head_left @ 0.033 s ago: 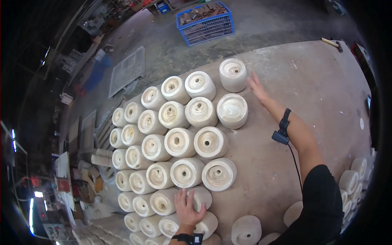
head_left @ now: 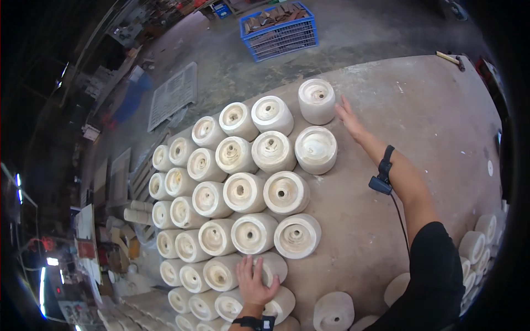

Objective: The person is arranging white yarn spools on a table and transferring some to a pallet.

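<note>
Rows of chalky off-white round blocks, which look like plaster moulds, stand on a broad brown table (head_left: pixel 364 231). Most have a sunken ringed top with a small hole in the middle. At the far end of the rightmost row, my right hand (head_left: pixel 349 119) is held edge-on against or just beside a block (head_left: pixel 317 105), fingers stretched out. A block with a smooth shallow top (head_left: pixel 315 148) sits just nearer. My left hand (head_left: pixel 255 282) lies with spread fingers over a near block (head_left: pixel 275 268), covering part of it. Neither hand grasps anything.
A hammer (head_left: pixel 450 59) lies at the table's far right corner. More blocks (head_left: pixel 473 243) are grouped at the right edge, and a lone block (head_left: pixel 333 311) stands near me. Beyond the table, a blue crate (head_left: pixel 279 30) of brown pieces and a pale slatted panel (head_left: pixel 173 96) are on the floor.
</note>
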`<state>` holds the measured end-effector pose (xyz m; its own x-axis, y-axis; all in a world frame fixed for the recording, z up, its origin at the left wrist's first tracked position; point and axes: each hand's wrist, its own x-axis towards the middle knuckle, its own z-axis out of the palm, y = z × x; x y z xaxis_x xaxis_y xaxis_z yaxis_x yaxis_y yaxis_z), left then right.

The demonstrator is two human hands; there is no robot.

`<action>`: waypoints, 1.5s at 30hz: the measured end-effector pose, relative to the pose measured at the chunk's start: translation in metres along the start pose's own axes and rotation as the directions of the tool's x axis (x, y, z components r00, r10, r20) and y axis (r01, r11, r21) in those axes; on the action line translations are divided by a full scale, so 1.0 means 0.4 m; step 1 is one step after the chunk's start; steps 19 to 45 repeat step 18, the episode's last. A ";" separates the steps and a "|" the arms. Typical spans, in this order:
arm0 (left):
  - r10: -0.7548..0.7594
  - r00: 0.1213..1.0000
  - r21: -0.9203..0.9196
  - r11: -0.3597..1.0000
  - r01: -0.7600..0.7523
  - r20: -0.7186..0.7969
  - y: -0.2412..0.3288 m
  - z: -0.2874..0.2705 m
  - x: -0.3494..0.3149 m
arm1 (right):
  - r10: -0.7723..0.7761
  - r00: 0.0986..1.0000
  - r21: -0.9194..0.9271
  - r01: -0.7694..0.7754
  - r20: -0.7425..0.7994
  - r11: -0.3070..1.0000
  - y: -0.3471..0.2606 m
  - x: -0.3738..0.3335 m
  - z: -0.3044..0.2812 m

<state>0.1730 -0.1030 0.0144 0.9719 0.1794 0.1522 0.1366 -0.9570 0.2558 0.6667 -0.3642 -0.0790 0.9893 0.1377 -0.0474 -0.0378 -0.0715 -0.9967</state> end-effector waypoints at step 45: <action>0.084 0.991 -0.076 0.994 -0.076 0.107 0.014 0.044 -0.052 | 0.032 0.977 -0.132 -0.004 0.212 0.991 0.090 -0.085 -0.034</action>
